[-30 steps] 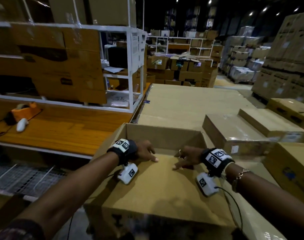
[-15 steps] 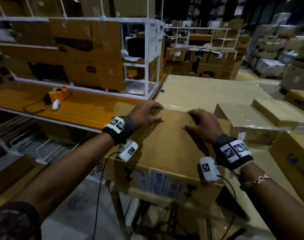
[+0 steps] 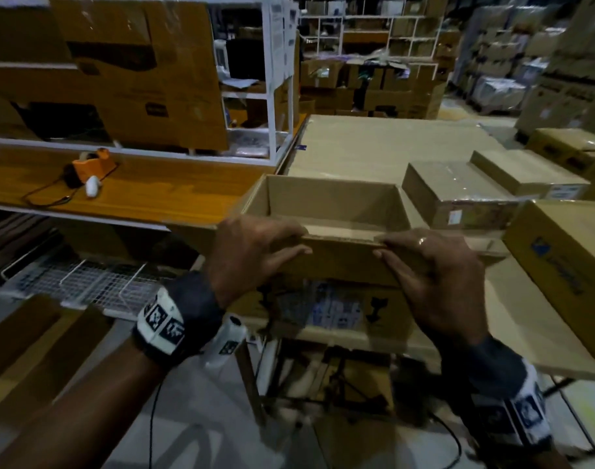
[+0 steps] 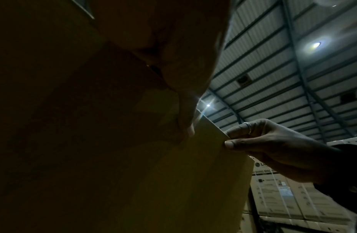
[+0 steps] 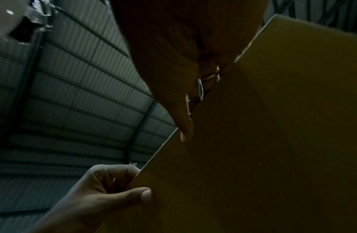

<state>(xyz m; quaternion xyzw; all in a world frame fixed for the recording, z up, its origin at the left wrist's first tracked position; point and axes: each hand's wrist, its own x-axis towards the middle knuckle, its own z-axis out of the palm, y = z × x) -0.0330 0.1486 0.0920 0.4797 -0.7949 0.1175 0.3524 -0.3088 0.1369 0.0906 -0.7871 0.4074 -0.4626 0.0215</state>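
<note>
An open brown cardboard box stands on a table edge right in front of me. Its near flap stands up toward me, and both hands hold its top edge. My left hand grips the edge on the left, thumb on the near face and fingers curled over. My right hand, wearing a ring, grips it the same way on the right. In the left wrist view the flap fills the frame, with the right hand pinching its edge. The right wrist view shows the left hand pinching the flap.
Closed cartons and a box with a blue logo lie to the right. On the left, a wooden bench carries an orange tape dispenser under a white shelf frame. A wire rack sits low left.
A second ago both hands lay flat on the flap. Now they grip its edge, the flap stands up toward me, and the box interior shows.
</note>
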